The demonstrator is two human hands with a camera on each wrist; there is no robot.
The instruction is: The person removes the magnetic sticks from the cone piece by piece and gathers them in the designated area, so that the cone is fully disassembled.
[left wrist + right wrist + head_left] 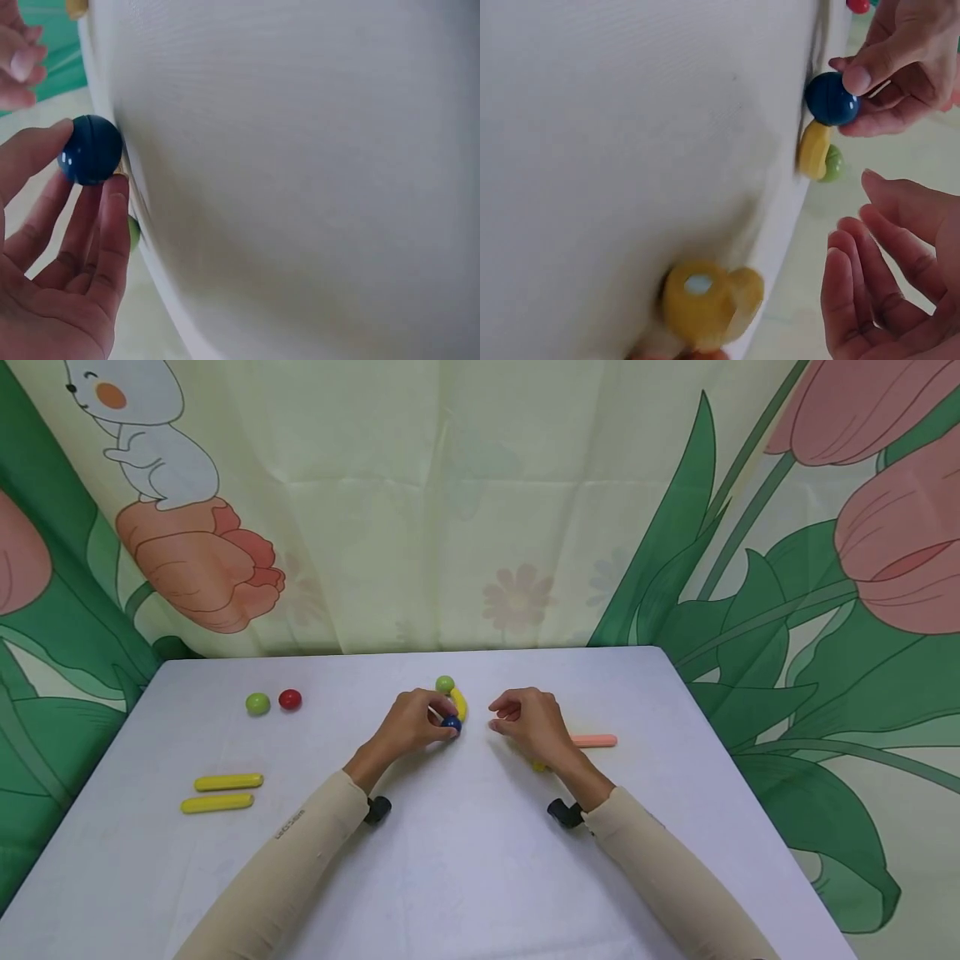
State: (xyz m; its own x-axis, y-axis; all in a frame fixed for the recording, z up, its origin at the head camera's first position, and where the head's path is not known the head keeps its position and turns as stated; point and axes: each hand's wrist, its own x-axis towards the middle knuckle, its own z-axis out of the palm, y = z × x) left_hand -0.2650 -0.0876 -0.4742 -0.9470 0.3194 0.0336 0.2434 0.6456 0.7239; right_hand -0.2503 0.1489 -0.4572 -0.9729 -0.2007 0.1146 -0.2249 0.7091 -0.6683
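My left hand (415,720) pinches a small glossy blue ball (452,724) between thumb and fingertips, low over the white table. Just beyond the ball lies a curved yellow piece (460,703), with a green ball (445,683) at its far end. In the left wrist view, the blue ball (91,150) shows a seam line. To the right, apart from these things, my right hand (531,722) hovers with loosely bent fingers and nothing between them. Beneath its wrist, partly hidden, are a salmon-coloured stick (596,741) and a yellow piece (701,301).
At the left of the white-covered table (465,877) lie two yellow sticks, the upper one (228,782) nearly parallel to the lower (217,803). Farther back sit another green ball (257,704) and a red ball (290,699). A printed curtain (375,527) hangs behind the table's back edge.
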